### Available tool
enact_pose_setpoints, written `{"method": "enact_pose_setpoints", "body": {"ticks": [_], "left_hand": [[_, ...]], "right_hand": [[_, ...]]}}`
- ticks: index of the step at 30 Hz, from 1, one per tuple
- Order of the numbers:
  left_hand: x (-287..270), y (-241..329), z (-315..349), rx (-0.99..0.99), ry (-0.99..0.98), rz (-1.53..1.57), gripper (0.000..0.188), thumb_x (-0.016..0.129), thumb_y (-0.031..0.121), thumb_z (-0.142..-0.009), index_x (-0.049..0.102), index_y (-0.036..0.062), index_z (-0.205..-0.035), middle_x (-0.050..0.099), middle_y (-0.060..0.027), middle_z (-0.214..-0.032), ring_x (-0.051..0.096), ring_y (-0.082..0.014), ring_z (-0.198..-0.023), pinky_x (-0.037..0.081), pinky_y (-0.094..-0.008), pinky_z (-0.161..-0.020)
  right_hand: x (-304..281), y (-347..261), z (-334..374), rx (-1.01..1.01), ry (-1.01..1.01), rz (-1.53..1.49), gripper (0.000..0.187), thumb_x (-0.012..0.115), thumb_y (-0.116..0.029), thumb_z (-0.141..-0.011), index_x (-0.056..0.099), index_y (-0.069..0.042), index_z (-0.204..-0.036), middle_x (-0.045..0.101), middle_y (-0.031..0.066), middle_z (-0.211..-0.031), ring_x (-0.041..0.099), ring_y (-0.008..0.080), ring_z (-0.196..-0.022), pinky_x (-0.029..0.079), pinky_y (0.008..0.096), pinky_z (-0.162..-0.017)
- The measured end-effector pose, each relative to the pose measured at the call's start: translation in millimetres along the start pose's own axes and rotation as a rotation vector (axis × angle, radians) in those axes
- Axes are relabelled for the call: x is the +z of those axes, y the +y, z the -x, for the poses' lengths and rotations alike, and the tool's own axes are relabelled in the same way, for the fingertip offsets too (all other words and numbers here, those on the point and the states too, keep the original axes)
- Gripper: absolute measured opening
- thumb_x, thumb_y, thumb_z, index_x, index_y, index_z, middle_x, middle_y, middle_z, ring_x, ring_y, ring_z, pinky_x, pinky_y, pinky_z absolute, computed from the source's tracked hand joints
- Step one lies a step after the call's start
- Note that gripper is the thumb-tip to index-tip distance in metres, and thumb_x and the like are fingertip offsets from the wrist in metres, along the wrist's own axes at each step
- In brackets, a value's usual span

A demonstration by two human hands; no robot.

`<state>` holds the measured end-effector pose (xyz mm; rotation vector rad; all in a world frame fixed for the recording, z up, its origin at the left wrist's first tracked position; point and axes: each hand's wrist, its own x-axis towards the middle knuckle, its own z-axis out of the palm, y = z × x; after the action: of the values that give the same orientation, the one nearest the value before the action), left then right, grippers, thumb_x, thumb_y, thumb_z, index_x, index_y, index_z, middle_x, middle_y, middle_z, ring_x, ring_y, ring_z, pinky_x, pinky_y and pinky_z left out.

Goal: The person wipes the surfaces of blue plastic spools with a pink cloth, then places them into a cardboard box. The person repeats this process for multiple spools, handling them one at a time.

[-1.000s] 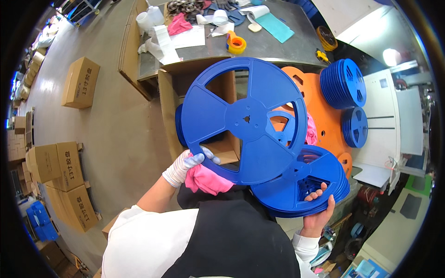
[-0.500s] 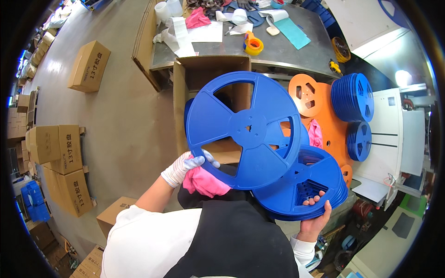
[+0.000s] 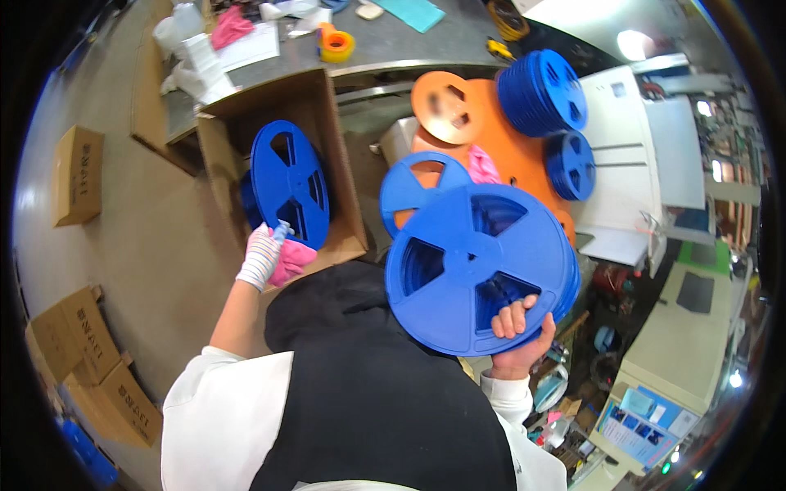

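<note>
My left hand (image 3: 262, 254), in a pale striped glove with fingertips covered, is closed on the lower rim of a blue plastic reel (image 3: 298, 186). That reel stands tilted inside an open cardboard box (image 3: 341, 164), in front of more blue reels. A pink cloth (image 3: 293, 262) is bunched under the same hand. My bare right hand (image 3: 521, 329) grips a stack of blue reels (image 3: 454, 315) at its lower right, fingers through a cut-out and thumb outside the rim. Behind the stack is another blue reel (image 3: 399, 184) with large openings.
An orange reel (image 3: 468, 119) and two stacks of blue reels (image 3: 524, 94) rest on an orange surface (image 3: 524, 151), beside another pink cloth (image 3: 481, 166). The metal workbench (image 3: 393, 41) carries a yellow-orange tape dispenser (image 3: 336, 45). Closed cartons (image 3: 78, 176) stand on the floor at left.
My left hand has moved the blue reel left and into the cardboard box. The stack in my right hand has shifted left and up in view. The whole view has swung right.
</note>
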<state>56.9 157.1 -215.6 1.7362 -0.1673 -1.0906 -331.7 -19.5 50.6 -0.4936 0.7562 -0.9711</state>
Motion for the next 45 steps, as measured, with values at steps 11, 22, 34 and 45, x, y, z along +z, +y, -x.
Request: {"method": "enact_pose_setpoints", "body": {"ticks": [11, 22, 34, 45], "left_hand": [[53, 57, -2, -0.037, -0.341, 0.387, 0.065, 0.077, 0.023, -0.087, 0.045, 0.0067, -0.142, 0.059, -0.0093, -0.127, 0.057, -0.0222, -0.116, 0.046, -0.0362, -0.103], [130, 207, 99, 0.279, -0.483, 0.48, 0.066, 0.068, 0.016, -0.087, 0.039, 0.007, -0.146, 0.057, -0.0132, -0.131, 0.064, -0.0258, -0.11, 0.052, -0.0381, -0.097], [246, 148, 84, -0.457, -0.826, 0.969, 0.019, 0.062, 0.017, -0.098, 0.063, 0.007, -0.114, 0.066, -0.0012, -0.101, 0.062, -0.0091, -0.091, 0.052, -0.0258, -0.083], [233, 136, 21, -0.247, -0.684, -0.065, 0.025, 0.067, 0.011, -0.087, 0.067, 0.0094, -0.112, 0.07, -0.0087, -0.092, 0.066, -0.0165, -0.079, 0.053, -0.03, -0.069]], "right_hand": [[-21, -12, 20, -0.192, -0.345, -0.294, 0.037, 0.058, -0.041, -0.098, 0.046, -0.007, -0.1, 0.041, -0.0026, -0.055, 0.039, 0.0081, -0.044, 0.035, 0.0245, -0.044], [-16, -2, 19, -0.136, -0.39, -0.353, 0.038, 0.062, -0.043, -0.095, 0.045, -0.008, -0.094, 0.04, -0.0026, -0.053, 0.041, 0.0096, -0.045, 0.035, 0.0254, -0.042], [-4, -1, 20, -0.028, -0.373, -0.158, 0.045, 0.061, -0.051, -0.093, 0.038, -0.014, -0.085, 0.037, -0.0049, -0.054, 0.039, 0.0093, -0.046, 0.034, 0.0253, -0.044], [-10, -1, 21, -0.017, -0.336, -0.168, 0.045, 0.061, -0.052, -0.092, 0.038, -0.014, -0.087, 0.037, -0.0034, -0.055, 0.037, 0.0107, -0.045, 0.031, 0.0265, -0.043]]}}
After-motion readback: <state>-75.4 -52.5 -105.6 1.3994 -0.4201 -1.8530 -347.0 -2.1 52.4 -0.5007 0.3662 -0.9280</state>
